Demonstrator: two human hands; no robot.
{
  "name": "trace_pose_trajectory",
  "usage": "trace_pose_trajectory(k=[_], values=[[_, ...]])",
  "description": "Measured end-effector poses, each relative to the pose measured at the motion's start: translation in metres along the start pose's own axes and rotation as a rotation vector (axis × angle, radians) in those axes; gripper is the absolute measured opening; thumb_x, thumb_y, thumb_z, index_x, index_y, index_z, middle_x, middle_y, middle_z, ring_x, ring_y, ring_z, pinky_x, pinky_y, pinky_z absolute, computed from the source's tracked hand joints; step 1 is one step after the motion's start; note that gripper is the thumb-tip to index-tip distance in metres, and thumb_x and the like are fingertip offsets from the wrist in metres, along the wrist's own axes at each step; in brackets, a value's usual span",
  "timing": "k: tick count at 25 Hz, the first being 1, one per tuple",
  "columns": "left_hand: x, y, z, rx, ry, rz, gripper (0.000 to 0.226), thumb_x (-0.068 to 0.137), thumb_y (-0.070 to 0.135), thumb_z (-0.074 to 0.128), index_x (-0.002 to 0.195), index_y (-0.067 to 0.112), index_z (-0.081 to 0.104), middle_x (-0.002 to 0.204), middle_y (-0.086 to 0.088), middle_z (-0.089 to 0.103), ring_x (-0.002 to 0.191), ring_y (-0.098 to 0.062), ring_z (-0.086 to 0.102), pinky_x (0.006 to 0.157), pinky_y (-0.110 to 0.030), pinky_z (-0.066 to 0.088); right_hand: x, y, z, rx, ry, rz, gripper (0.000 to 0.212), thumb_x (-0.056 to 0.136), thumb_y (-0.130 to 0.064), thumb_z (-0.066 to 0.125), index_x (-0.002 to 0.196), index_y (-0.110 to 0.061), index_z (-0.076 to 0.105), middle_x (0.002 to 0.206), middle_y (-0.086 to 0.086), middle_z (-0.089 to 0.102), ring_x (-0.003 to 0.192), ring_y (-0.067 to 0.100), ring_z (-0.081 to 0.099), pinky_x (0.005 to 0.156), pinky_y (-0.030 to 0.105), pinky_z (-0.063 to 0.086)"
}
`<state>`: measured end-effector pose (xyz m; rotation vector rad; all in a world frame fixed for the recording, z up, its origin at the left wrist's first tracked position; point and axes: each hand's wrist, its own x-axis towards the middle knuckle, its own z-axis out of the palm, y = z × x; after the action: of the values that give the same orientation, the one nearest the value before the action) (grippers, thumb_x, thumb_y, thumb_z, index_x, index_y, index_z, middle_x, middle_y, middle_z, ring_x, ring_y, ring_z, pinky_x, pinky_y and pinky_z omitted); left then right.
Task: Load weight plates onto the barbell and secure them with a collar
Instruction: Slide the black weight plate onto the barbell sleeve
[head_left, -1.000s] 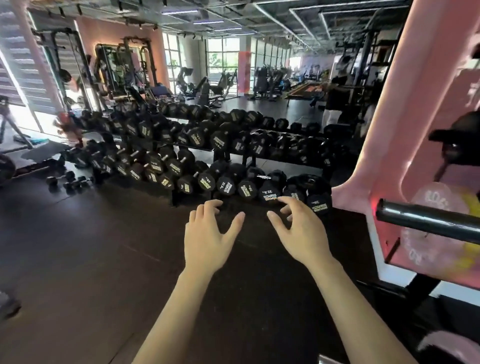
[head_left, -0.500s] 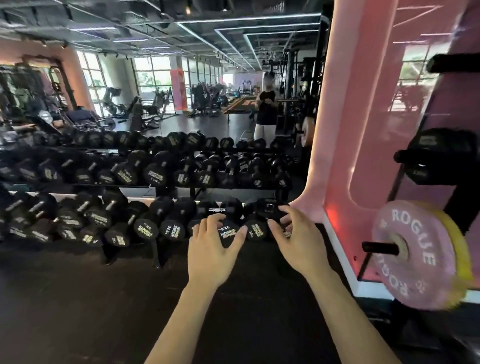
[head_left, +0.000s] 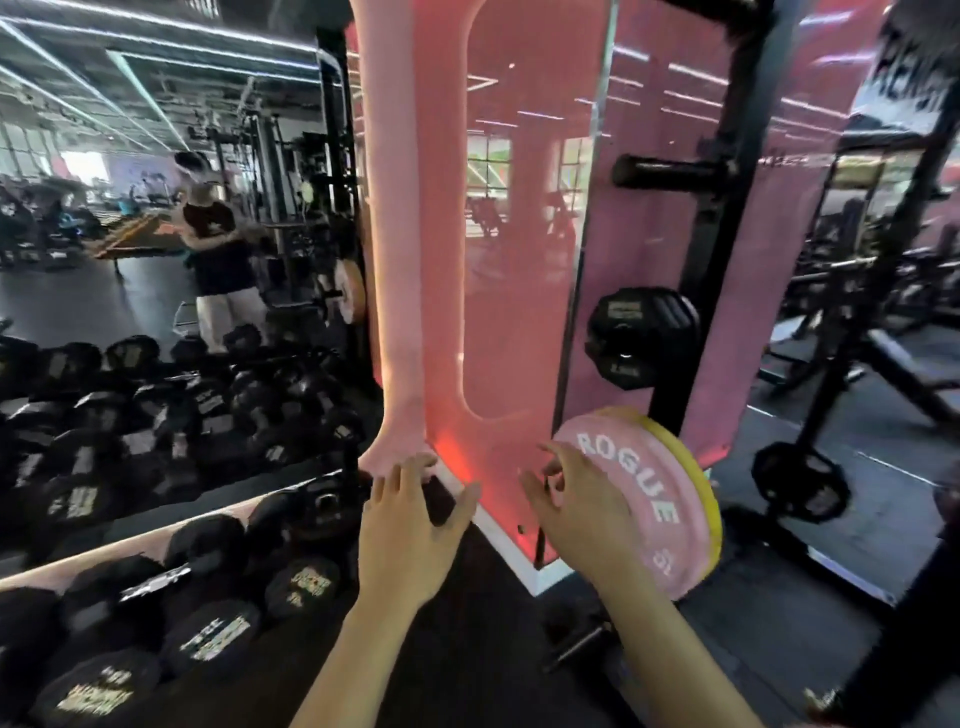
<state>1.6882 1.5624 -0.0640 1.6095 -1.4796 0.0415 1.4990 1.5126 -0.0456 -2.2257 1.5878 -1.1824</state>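
A pink ROGUE weight plate (head_left: 649, 499) with a yellow plate (head_left: 709, 499) behind it hangs on a storage peg of a black rack (head_left: 675, 384). My right hand (head_left: 576, 512) reaches at the pink plate's left face, fingers spread and slightly curled, holding nothing. Left of it, my left hand (head_left: 410, 525) is stretched forward over the dark floor with fingers spread. A small black plate (head_left: 641, 335) sits on a higher peg. No barbell or collar is clearly in view.
A rack of black dumbbells (head_left: 171, 597) runs along the left under a mirror (head_left: 156, 218) that reflects a person. A pink wall panel (head_left: 493, 234) stands ahead. A black plate (head_left: 802, 480) hangs low on the right, with more rack uprights behind it.
The view has swung right from the dumbbell rack to the plate storage. Both hands stay raised and open; my right hand now overlaps the pink plate's left face.
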Motion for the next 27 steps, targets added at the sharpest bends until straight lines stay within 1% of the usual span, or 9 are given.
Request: trace_pose_trajectory(k=[3,6,9,12,16,18,21,25,27], values=[[0.048,-0.019,0.016,-0.09,-0.034,0.073,0.07,0.08,0.081,0.04,0.122,0.025,0.052,0.109,0.01,0.057,0.105,-0.015,0.052,0.087,-0.042,0.051,0.026,-0.011,0.013,-0.053,0.079,0.039,0.042,0.093,-0.051,0.051,0.127,-0.027,0.052,0.105,-0.009,0.06,0.096,0.012,0.057,0.074,0.032,0.048],[0.088,-0.024,0.044,-0.165,-0.112,0.12,0.065,0.082,0.078,0.041,0.121,0.027,0.05,0.108,0.011,0.055,0.103,-0.015,0.05,0.084,-0.043,0.051,0.045,-0.005,0.02,-0.135,0.101,0.103,0.045,0.093,-0.054,0.05,0.13,-0.029,0.049,0.108,-0.008,0.059,0.097,0.013,0.056,0.078,0.035,0.05],[0.117,-0.02,0.076,-0.211,-0.182,0.215,0.069,0.082,0.08,0.037,0.122,0.024,0.05,0.11,0.008,0.057,0.104,-0.016,0.05,0.087,-0.04,0.048,0.066,0.015,0.019,-0.205,0.18,0.158,0.043,0.093,-0.056,0.049,0.127,-0.03,0.05,0.105,-0.011,0.059,0.094,0.01,0.057,0.075,0.031,0.05],[0.149,-0.015,0.114,-0.251,-0.232,0.26,0.07,0.082,0.077,0.039,0.124,0.022,0.051,0.113,0.005,0.058,0.105,-0.019,0.051,0.087,-0.041,0.048,0.088,0.041,0.018,-0.268,0.258,0.183,0.041,0.092,-0.055,0.05,0.124,-0.03,0.051,0.101,-0.013,0.058,0.089,0.008,0.056,0.066,0.023,0.042],[0.194,0.0,0.168,-0.312,-0.3,0.36,0.066,0.085,0.074,0.042,0.126,0.022,0.049,0.118,0.003,0.058,0.109,-0.019,0.051,0.088,-0.042,0.048,0.123,0.081,0.016,-0.306,0.392,0.237,0.039,0.092,-0.049,0.055,0.124,-0.026,0.053,0.1,-0.009,0.059,0.09,0.014,0.057,0.071,0.029,0.045],[0.219,0.009,0.188,-0.328,-0.293,0.404,0.063,0.085,0.073,0.044,0.124,0.023,0.05,0.116,0.004,0.058,0.108,-0.018,0.051,0.087,-0.039,0.047,0.145,0.095,0.015,-0.296,0.435,0.251,0.04,0.092,-0.047,0.057,0.125,-0.024,0.053,0.1,-0.006,0.06,0.091,0.016,0.057,0.073,0.031,0.046],[0.26,0.014,0.222,-0.348,-0.242,0.427,0.06,0.083,0.077,0.042,0.118,0.028,0.048,0.11,0.007,0.058,0.101,-0.015,0.048,0.081,-0.031,0.04,0.179,0.121,0.014,-0.348,0.478,0.293,0.043,0.091,-0.05,0.056,0.125,-0.023,0.054,0.101,-0.004,0.062,0.092,0.016,0.058,0.073,0.029,0.045],[0.304,0.007,0.274,-0.381,-0.241,0.425,0.064,0.083,0.078,0.04,0.118,0.025,0.05,0.109,0.003,0.061,0.103,-0.019,0.051,0.081,-0.034,0.042,0.211,0.153,0.013,-0.406,0.479,0.416,0.046,0.091,-0.052,0.054,0.128,-0.025,0.052,0.106,-0.001,0.062,0.096,0.02,0.06,0.074,0.033,0.048],[0.321,0.008,0.297,-0.403,-0.261,0.419,0.068,0.083,0.079,0.038,0.119,0.023,0.051,0.112,0.003,0.061,0.105,-0.019,0.051,0.083,-0.036,0.044,0.22,0.168,0.012,-0.435,0.496,0.471,0.045,0.092,-0.052,0.053,0.129,-0.025,0.051,0.11,0.0,0.061,0.098,0.022,0.06,0.071,0.031,0.045]])
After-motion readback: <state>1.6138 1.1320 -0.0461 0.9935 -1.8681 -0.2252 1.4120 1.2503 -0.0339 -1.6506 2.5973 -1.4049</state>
